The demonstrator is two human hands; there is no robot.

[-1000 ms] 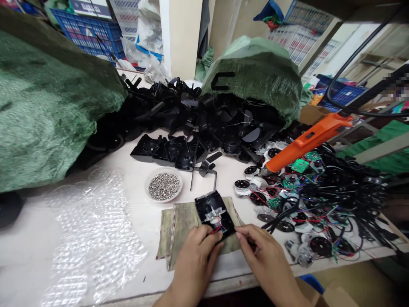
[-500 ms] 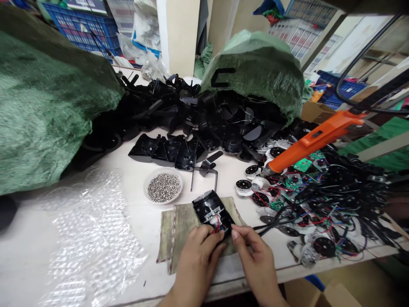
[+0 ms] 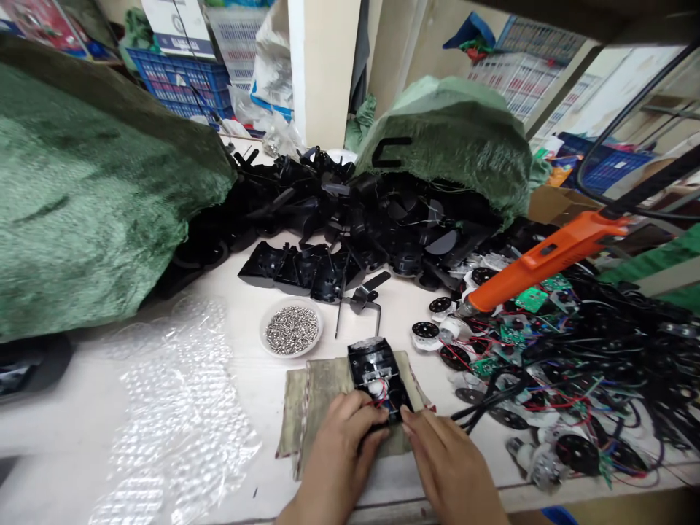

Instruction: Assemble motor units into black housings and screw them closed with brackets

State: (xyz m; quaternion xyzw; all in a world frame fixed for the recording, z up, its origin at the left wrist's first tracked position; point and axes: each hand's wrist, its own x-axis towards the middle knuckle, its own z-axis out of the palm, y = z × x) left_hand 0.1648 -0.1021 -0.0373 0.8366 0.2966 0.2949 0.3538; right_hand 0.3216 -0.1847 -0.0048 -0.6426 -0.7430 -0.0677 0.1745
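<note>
A black plastic housing (image 3: 373, 367) with a white part and thin red wires inside lies open side up on a folded olive cloth (image 3: 322, 386). My left hand (image 3: 344, 437) is closed on its lower left side, fingertips reaching over the edge by the wires. At the lower right corner, my right hand (image 3: 451, 456) has its thumb and fingers pressed together against the housing; whether a wire is also pinched there is hidden. Black cables (image 3: 475, 410) run off to the right from beside that hand. Just beyond the housing stands a bent metal bracket with a black lever (image 3: 366, 293).
A white bowl of small screws (image 3: 292, 329) sits left of the bracket. An orange power screwdriver (image 3: 547, 261) hangs over heaped wired circuit parts (image 3: 517, 335). Black housings (image 3: 306, 270) pile up behind, between green sacks (image 3: 82, 197). Clear bubbled plastic (image 3: 180, 408) lies at left.
The view has shifted, so most things appear lower and further right. The housing looks turned slightly more upright, and my right hand's fingers have flattened closer against its corner.
</note>
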